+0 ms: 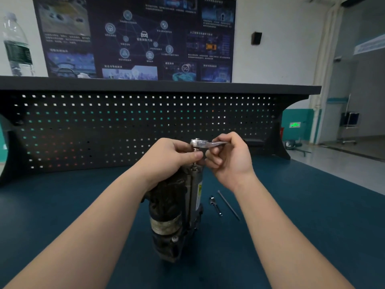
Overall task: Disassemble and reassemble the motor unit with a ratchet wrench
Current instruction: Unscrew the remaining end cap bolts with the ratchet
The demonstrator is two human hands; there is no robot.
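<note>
I work on a dark teal bench mat (291, 215) that fills the lower half of the frame, backed by a black perforated panel (125, 126) with a shelf on top. A water bottle (16, 42) stands on that shelf at upper left, and a dark poster (135, 38) covers the white wall behind. At right the room opens onto a pale floor.

The motor unit (177, 209) stands on end at lower centre. My left hand (168, 157) curls over its top, thumb and fingers pinched at the socket under the ratchet wrench (205, 143). My right hand (231, 157) grips the wrench handle, which is mostly hidden in my fingers.

Right of the motor lie a long bolt (228, 205) and a short extension bar (216, 206). The fastener under the socket is hidden.
</note>
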